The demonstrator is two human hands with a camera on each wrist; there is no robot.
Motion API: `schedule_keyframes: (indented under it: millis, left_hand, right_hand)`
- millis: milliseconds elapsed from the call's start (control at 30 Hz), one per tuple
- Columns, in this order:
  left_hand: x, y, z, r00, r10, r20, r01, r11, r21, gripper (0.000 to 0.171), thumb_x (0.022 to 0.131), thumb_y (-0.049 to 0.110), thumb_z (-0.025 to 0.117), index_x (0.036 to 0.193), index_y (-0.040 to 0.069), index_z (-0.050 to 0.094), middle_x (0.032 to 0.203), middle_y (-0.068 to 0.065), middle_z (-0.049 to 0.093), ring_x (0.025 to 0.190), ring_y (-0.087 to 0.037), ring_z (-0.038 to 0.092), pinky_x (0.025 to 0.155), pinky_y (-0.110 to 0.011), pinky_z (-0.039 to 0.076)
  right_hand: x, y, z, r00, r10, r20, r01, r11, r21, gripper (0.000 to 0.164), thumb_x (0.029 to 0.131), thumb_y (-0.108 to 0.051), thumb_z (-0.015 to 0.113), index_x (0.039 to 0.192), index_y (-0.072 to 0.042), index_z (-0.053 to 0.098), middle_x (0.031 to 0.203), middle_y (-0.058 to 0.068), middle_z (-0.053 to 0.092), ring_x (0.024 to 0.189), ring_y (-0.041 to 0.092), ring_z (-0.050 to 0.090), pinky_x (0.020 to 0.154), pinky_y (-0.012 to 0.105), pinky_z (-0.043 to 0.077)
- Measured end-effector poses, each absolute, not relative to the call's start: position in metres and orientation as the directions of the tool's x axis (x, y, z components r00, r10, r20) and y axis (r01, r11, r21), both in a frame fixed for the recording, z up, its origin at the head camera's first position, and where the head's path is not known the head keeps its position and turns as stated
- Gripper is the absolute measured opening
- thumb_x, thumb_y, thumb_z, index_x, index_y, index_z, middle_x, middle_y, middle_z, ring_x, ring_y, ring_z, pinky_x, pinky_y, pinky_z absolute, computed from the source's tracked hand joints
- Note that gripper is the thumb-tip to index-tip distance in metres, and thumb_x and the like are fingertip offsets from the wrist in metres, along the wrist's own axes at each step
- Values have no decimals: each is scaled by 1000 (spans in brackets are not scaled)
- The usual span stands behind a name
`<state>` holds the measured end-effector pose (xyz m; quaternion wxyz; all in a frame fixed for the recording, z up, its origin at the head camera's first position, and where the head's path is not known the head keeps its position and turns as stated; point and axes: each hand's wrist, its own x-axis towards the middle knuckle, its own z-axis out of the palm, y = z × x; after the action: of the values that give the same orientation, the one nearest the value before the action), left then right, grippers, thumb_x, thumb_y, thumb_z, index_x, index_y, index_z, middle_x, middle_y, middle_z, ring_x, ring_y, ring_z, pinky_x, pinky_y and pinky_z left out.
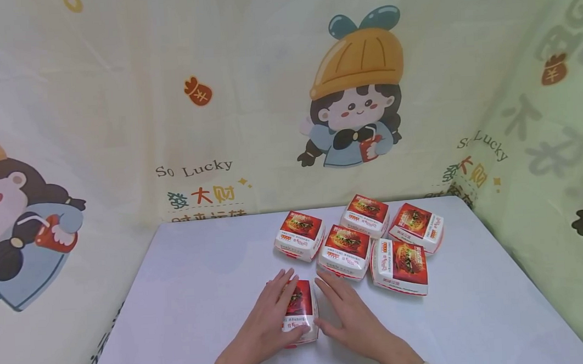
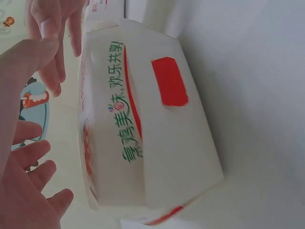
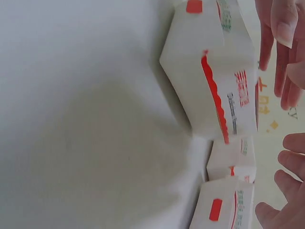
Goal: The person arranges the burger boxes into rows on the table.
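Observation:
A burger box (image 1: 298, 305), white with a red picture lid, sits near the front of the table, its lid down. My left hand (image 1: 265, 318) lies over its left side, fingers stretched forward and covering part of the lid. To the right of the same box is my right hand (image 1: 350, 316), its fingers extended and its thumb by the box's right edge. In the left wrist view, the box front (image 2: 167, 124) shows green writing and a red tab, with the left fingers spread above. From the right wrist view, its side (image 3: 214, 95) stands below the hands.
Several more burger boxes (image 1: 345, 250) stand grouped behind and to the right, one a little apart on the left (image 1: 300, 236). A white table (image 1: 188, 297) holds them all. Printed curtains (image 1: 258, 107) hang behind and at both sides.

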<state>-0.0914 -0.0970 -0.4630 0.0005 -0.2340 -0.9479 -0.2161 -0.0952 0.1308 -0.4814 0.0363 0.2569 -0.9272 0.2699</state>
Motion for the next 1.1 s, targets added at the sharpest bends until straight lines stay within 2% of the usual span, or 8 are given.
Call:
schedule_keyframes:
  millis: [133,267,567,833,1100]
  left_hand:
    - [-95,-93,-461,-892,442,96,440,797,414,92,83,51,74,155,14,32,163,-2,28,152,-24,23,119,-52,31]
    - [-98,-91,-459,-898,431,94,428,801,418,89,87,51,70,157,15,27,163,-5,27,152,-26,22,119,-54,30]
    - [-108,-81,-457,-901,420,108,424,800,424,88,88,47,70,157,14,27,165,-2,24,152,-26,21,119,-55,31]
    - [-118,-71,-457,-891,433,134,449,803,393,85,92,46,66,158,13,24,164,-6,25,152,-26,22,120,-52,30]
    - [-126,-63,-458,-877,450,168,479,795,372,84,92,43,67,157,11,25,163,-7,27,150,-28,27,118,-50,34]
  right_hand:
    - [-98,137,-478,-884,-423,199,-463,740,-487,78,87,-44,73,153,-21,38,161,-1,33,147,20,33,115,49,38]
    - [-101,143,-477,-898,-388,207,-438,757,-484,80,86,-43,74,153,-19,38,160,0,34,147,22,35,115,50,38]
    - [-107,156,-476,-918,-323,230,-395,799,-453,81,84,-43,77,151,-14,42,158,2,38,145,27,38,112,53,41]
    - [-112,164,-477,-917,-295,269,-390,805,-447,82,84,-40,78,151,-12,41,159,7,36,144,32,37,113,57,39]
    - [-118,169,-477,-916,-280,288,-388,804,-452,83,82,-36,80,151,-10,40,159,10,35,144,33,37,112,58,39]
